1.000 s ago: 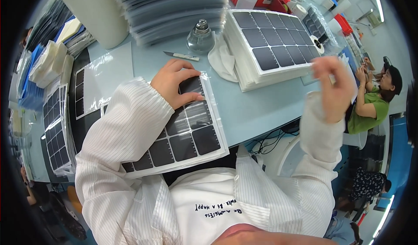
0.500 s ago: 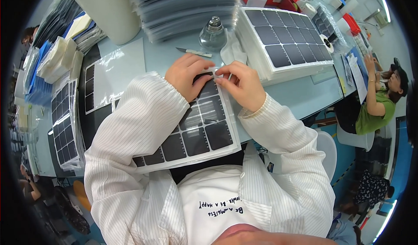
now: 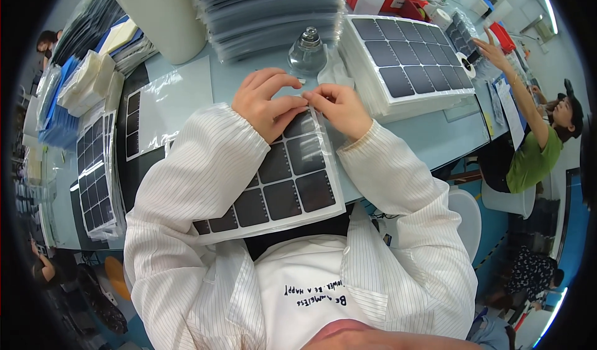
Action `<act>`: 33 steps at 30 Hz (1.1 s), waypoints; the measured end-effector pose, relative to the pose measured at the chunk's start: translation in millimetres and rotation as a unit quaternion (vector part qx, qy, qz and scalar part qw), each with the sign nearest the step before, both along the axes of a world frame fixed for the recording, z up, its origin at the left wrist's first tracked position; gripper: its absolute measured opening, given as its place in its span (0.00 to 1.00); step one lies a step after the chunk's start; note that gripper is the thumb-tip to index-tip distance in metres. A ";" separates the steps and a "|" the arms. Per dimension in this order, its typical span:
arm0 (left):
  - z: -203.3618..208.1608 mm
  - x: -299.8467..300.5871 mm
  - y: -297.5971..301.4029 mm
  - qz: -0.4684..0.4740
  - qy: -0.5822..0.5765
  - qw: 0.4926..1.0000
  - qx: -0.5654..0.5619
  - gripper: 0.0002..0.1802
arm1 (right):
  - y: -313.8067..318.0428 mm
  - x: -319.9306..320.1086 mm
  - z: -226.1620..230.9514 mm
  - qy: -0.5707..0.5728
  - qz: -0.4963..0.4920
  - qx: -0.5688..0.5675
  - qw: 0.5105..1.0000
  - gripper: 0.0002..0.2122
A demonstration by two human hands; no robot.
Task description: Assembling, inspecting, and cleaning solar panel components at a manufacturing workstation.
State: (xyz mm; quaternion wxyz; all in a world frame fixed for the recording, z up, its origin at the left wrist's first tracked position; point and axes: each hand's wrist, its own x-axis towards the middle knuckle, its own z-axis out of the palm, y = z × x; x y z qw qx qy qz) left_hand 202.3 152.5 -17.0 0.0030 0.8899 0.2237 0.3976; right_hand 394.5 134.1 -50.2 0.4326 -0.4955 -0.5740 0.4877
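Note:
A sheet of black rounded squares on white backing [image 3: 282, 199] lies over similar sheets at the table's near edge, just in front of my body. My left hand [image 3: 267, 103] bends over its far edge, thumb and forefinger pinched together near the far right corner. From the other side my right hand [image 3: 343, 109] pinches at that same corner, its fingertips nearly touching the left ones. Exactly what lies between the fingertips is too small to see. Beyond the hands stands a clear glass bottle with a metal top [image 3: 307, 53].
A thick pile of black-square sheets [image 3: 407, 81] stands at right. Tall stacked clear sleeves [image 3: 267, 20] and a pale cylinder [image 3: 163, 23] rise at the back. More sheets [image 3: 94, 176] lie left. A co-worker in green [image 3: 535, 154] sits at right, arm stretched over the table.
My left fingers have lifted and spread somewhat, and both hands' fingertips have come together at the corner. The knife beyond them is now mostly hidden. The co-worker's arm has reached out.

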 end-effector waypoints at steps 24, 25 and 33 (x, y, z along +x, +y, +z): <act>-64.6 -435.3 -389.5 0.380 -0.433 0.758 -0.307 0.10 | 7.8 1.5 -25.3 0.027 -0.007 0.045 0.999 0.08; -82.3 -481.3 -432.6 0.436 -0.465 0.712 -0.294 0.11 | 6.3 0.3 -23.2 0.024 0.002 0.045 0.999 0.08; -163.4 -550.0 -599.6 0.760 -0.565 0.286 -0.146 0.18 | 6.9 0.2 -19.8 0.058 -0.014 -0.007 0.998 0.08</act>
